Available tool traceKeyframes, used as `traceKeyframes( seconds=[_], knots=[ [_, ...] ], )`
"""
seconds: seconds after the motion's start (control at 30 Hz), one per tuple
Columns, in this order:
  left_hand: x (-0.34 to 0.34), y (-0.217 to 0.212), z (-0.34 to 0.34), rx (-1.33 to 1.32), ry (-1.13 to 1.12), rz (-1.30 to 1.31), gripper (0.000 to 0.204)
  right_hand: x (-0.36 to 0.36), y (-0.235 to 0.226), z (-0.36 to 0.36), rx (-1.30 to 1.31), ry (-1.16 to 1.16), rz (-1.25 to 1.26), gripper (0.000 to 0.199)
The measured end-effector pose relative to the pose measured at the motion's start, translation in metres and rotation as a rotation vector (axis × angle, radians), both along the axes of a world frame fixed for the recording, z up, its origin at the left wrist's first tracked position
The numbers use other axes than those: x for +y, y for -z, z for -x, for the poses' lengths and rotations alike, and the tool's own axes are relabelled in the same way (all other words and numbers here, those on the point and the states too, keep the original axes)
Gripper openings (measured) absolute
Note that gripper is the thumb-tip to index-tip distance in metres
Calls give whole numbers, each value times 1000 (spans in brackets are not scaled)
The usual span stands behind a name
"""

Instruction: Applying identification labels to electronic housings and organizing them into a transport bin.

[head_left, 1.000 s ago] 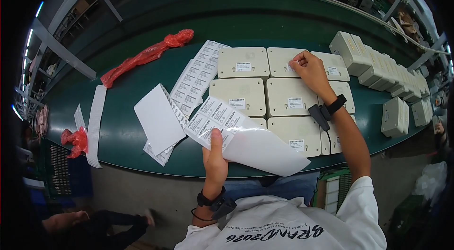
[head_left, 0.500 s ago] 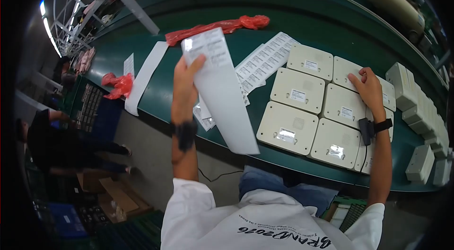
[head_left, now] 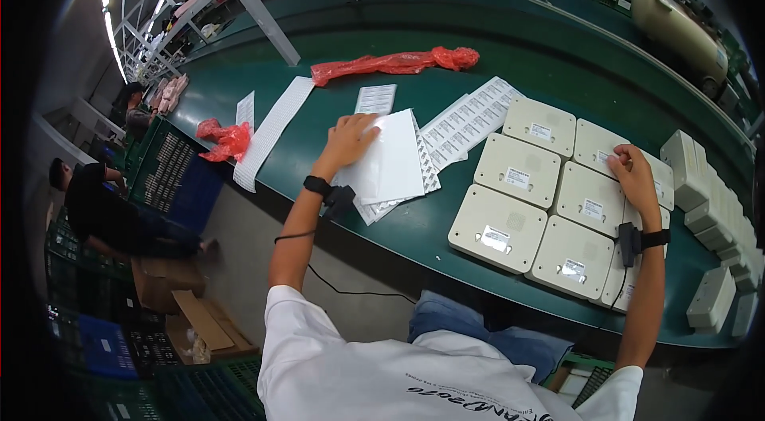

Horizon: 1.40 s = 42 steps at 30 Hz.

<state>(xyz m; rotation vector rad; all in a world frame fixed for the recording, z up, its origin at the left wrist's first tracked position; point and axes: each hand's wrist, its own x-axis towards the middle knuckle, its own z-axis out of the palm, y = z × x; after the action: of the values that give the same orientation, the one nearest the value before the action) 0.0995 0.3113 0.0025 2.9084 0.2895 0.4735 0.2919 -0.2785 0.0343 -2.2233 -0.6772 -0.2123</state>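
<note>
My left hand [head_left: 349, 140] rests on a white label sheet [head_left: 392, 166], its fingers stretched out over the sheet's left edge. The blank part of that sheet lies towards me, on a pile of printed label sheets [head_left: 430, 174]. Beyond my fingers a printed end [head_left: 376, 98] shows. To the right, several cream plastic boxes [head_left: 498, 234] lie close together in rows, each with a small label. My right hand [head_left: 635, 176] reaches over them, fingers bent and apart, tips touching a back-row box [head_left: 596, 138] beside its label [head_left: 606, 156]. Nothing shows in its grip.
Red plastic wrap [head_left: 390, 64] lies behind the sheets, and a crumpled red piece [head_left: 225, 140] sits at left beside a long label strip [head_left: 275, 130]. More cream boxes [head_left: 709, 198] stand along the right. A metal post [head_left: 251, 7] rises behind. Another person [head_left: 103, 206] stands at far left.
My left hand has come down with the raised label sheet, which now lies on the pile. My right hand has stayed at the back-row box, shifting only slightly. The view has moved a little.
</note>
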Motion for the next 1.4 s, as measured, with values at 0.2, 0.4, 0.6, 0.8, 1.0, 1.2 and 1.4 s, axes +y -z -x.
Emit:
traceKeyframes(
  seconds=[0.2,0.4,0.6,0.8,1.0,1.2,1.4],
  knots=[
    [78,22,24,-186,-128,-6,36,16,-5,-3,103,-46,-36,15],
    [-17,-25,-33,-48,183,-97,29,-4,3,-4,90,37,-86,14],
    [-36,-100,-43,-105,343,640,28,-1,-25,21,104,41,-142,15],
    [-136,-209,-22,-278,625,40,27,-12,-49,69,-86,18,-204,14],
    [-133,-190,-77,-401,467,98,24,-6,-45,117,-161,-57,-118,12],
    [-147,-168,-90,-453,460,799,22,-33,-36,151,-33,-30,-120,10],
    [-193,-188,-77,-789,578,581,21,-38,-28,183,-311,68,-235,15]
  ],
)
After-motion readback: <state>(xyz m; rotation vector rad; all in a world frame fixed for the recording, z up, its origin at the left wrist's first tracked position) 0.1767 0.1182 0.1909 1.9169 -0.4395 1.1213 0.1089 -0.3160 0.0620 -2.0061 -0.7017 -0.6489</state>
